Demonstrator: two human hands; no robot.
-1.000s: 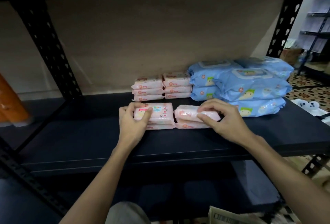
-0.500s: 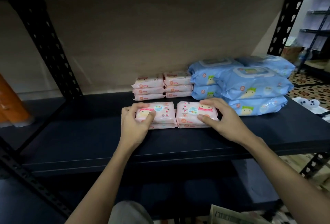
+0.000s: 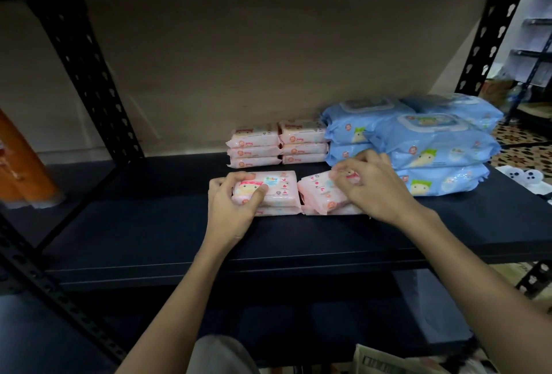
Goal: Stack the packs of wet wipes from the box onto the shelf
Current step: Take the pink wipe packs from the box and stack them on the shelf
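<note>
- Spanning the whole view, the black metal shelf [image 3: 155, 230] is carrying every pack on its dark board, between perforated uprights.
- Sitting at the right rear of the board, the blue wet-wipe packs [image 3: 433, 146] are lying piled in layers, the biggest things on it.
- Standing just left of the blue pile, toward the back, the rear pink packs [image 3: 277, 145] are lying in two side-by-side stacks, three high.
- Lying in front of those, the left front pink pack [image 3: 280, 190] is resting flat on another pink pack; the left hand [image 3: 231, 215] is gripping its left end, thumb across the top, fingers curled round the edge.
- Sitting just beside it, the right front pink pack [image 3: 321, 194] is tilting, its right side raised, over another pack; the right hand [image 3: 375, 188] is pinching it from above with curled fingers.
</note>
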